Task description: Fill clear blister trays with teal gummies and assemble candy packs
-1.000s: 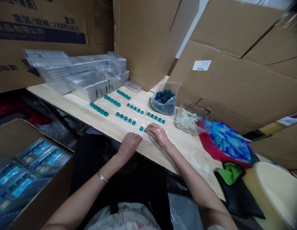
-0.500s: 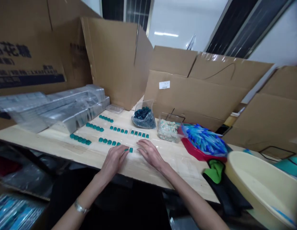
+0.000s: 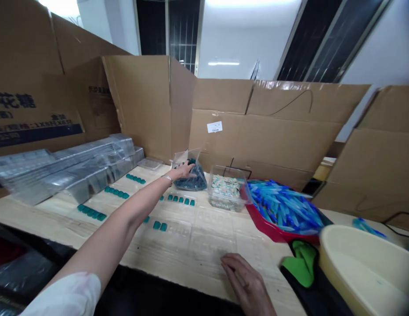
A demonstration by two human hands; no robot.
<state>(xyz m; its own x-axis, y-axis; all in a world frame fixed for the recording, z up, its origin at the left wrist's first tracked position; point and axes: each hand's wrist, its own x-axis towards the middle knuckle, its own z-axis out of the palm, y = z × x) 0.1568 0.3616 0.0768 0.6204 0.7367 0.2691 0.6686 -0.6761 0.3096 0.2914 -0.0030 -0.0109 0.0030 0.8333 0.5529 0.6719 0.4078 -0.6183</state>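
Now the left hand (image 3: 183,171) lies against a crinkled clear plastic bag (image 3: 185,157) of glossy teal pieces (image 3: 193,182), fingers curled at its mouth; whether they grip it cannot be told. The bag sits toward the back of the pale wooden bench (image 3: 56,224). Near the front edge, the right hand (image 3: 245,278) rests open and slack on a thin moulded clear tray (image 3: 204,245). Short rows of teal blocks (image 3: 91,212) lie left of it, and a red tray (image 3: 266,229) heaped with blue plastic tubes (image 3: 285,206) stands to the right.
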